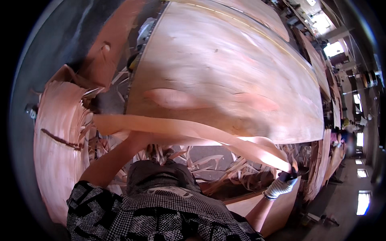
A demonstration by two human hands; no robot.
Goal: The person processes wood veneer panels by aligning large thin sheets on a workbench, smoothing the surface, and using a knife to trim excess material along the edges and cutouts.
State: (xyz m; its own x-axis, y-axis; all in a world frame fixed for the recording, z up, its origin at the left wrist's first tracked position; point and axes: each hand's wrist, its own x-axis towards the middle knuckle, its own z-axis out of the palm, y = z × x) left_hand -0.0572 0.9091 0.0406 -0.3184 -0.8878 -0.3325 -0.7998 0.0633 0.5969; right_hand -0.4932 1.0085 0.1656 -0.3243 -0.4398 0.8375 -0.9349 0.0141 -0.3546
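Observation:
A long, thin strip of wood veneer (189,130) stretches across in front of me, curling at both ends. My bare left hand (136,138) grips its left part from below. My right hand (283,182), in a white knit glove with dark fingertips, is closed on the strip's right end. Above the strip lies a large, pale sheet of veneer (225,68) on a wide stack, with two pinkish oval patches on it.
A pile of curved veneer sheets (60,132) stands at my left. Loose offcut strips (209,164) litter the space below the big sheet. More stacked sheets (321,160) stand at the right, beside a floor aisle with bright windows.

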